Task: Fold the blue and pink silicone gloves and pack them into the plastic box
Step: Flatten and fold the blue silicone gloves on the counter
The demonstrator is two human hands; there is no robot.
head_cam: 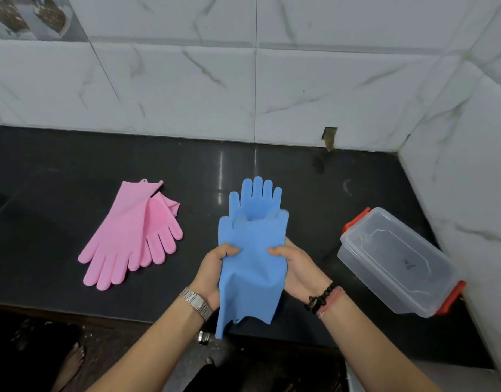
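Observation:
A pair of blue silicone gloves point(253, 241) hangs between my hands over the black counter, fingers pointing away, cuff ends drooping past the counter's front edge. My left hand point(212, 270) grips the gloves' left side, thumb on top. My right hand point(293, 267) grips their right side the same way. A pair of pink silicone gloves point(130, 236) lies flat to the left, one overlapping the other, fingers toward me. The clear plastic box point(399, 261) with red latches sits on the right, its lid on.
The black counter point(74, 165) meets a white marble-tiled wall point(187, 89) behind and another on the right, close to the box. A bare foot point(71, 360) stands on the dark floor below the front edge.

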